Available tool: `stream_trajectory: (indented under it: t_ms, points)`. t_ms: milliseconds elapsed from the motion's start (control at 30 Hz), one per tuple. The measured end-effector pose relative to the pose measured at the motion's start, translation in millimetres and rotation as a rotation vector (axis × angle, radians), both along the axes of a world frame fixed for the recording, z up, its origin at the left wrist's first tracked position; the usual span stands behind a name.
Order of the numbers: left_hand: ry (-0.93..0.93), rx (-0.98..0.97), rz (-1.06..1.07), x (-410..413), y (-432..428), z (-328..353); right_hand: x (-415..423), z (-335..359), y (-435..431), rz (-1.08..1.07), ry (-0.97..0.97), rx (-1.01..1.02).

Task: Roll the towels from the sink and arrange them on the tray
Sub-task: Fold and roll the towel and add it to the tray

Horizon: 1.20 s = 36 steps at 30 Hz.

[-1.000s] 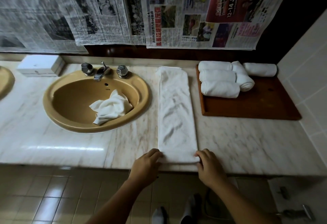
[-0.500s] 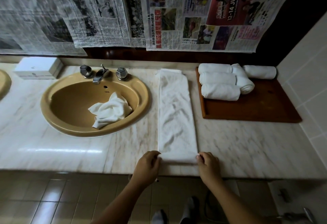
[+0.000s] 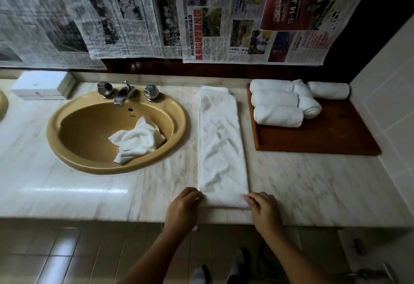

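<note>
A white towel (image 3: 220, 147), folded into a long strip, lies on the marble counter between the sink and the tray. Its near end is turned over into a small roll. My left hand (image 3: 182, 210) pinches the roll's left end and my right hand (image 3: 264, 209) pinches its right end. A crumpled white towel (image 3: 136, 140) sits in the tan sink (image 3: 67, 149). On the brown wooden tray (image 3: 336, 135) at the right lie several rolled white towels (image 3: 277, 116), grouped at its far side.
The chrome tap (image 3: 122, 96) stands behind the sink. A white box (image 3: 40, 85) sits at the far left of the counter (image 3: 313, 182). Newspaper sheets (image 3: 224, 14) hang on the wall above. A tiled wall (image 3: 392, 104) borders the tray on the right.
The roll at the towel's near end has grown slightly as both hands turned it away from me. The camera view shifted a little.
</note>
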State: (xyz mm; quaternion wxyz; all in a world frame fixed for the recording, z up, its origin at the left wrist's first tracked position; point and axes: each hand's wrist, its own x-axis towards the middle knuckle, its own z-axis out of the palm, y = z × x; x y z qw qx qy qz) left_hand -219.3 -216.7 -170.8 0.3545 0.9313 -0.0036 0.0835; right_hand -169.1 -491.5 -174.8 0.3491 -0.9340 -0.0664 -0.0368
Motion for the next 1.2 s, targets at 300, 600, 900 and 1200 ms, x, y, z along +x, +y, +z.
stream_trajectory:
  t_ms: [300, 600, 900, 1200]
  points:
    - [0.092, 0.177, -0.163, -3, 11, 6, 1, 8, -8, 0.095, 0.275, -0.042]
    - [0.173, 0.01, -0.067, 0, 6, 12, 15, -1, -11, 0.029, 0.48, 0.062]
    - [0.242, -0.029, 0.063, 9, -2, 14, 15, 16, 7, -0.11, 0.373, 0.129]
    - [0.029, 0.014, 0.03, 4, -6, 7, 3, 5, 9, -0.095, 0.228, 0.2]
